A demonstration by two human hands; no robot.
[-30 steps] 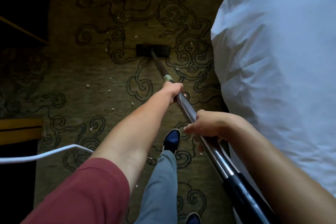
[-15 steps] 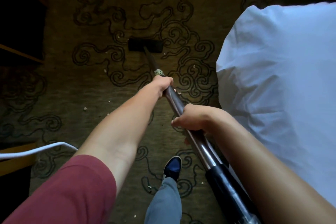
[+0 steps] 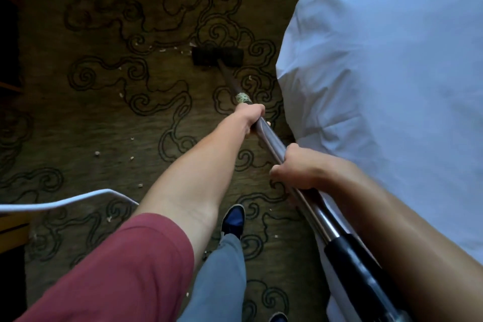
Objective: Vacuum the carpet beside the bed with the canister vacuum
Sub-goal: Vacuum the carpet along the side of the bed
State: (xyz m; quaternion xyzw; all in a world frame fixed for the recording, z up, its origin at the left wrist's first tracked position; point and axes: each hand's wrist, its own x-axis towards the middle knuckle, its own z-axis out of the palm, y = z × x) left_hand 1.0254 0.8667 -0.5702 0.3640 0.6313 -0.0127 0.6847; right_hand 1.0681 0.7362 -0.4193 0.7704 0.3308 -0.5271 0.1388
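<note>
Hands, left [image 3: 250,114] and right [image 3: 295,168], clasp wand [image 3: 271,138] over crumb-strewn carpet [image 3: 109,123].

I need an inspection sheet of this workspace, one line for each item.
Surface: patterned carpet, pale crumbs scattered on it.
Job's things: vacuum wand; floor head flat on the carpet.
Clutter: nothing seen.
Grippers: left hand and right hand both closed around the wand.
Cables: white cord at lower left.
Surroundings: white bedding on the right; wooden furniture edge at left.
</note>
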